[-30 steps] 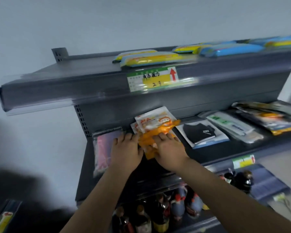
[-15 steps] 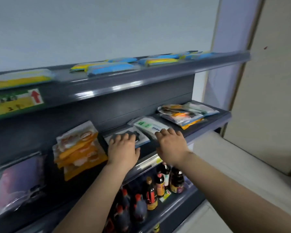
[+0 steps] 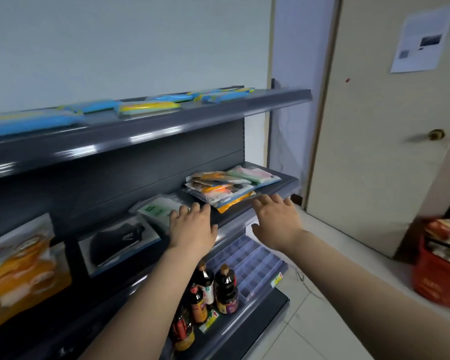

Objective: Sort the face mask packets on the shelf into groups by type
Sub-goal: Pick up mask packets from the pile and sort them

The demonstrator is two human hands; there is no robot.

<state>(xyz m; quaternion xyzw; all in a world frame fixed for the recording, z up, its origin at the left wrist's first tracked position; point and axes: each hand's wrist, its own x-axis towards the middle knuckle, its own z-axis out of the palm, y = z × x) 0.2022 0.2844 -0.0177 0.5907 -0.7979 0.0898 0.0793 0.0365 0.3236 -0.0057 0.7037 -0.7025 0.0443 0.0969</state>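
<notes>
On the middle grey shelf (image 3: 229, 219) lie face mask packets in groups: orange-and-white packets (image 3: 18, 266) at the far left, a black-mask packet (image 3: 118, 239), a white-and-green packet (image 3: 157, 209), and a mixed heap of packets (image 3: 226, 187) at the right end. My left hand (image 3: 192, 226) is flat and empty, its fingers over the edge of the white-and-green packet. My right hand (image 3: 276, 219) hovers with spread fingers just in front of the mixed heap, holding nothing.
The top shelf (image 3: 166, 123) carries blue and yellow packs (image 3: 148, 107). Dark sauce bottles (image 3: 218, 287) and a clear divider tray (image 3: 247, 258) sit on the shelf below. A beige door (image 3: 374, 152) stands at right, with a full red basket (image 3: 442, 263) on the floor.
My view and both hands have shifted right along the shelf, away from the orange packets and past the black-mask packet, toward the mixed heap at the right end.
</notes>
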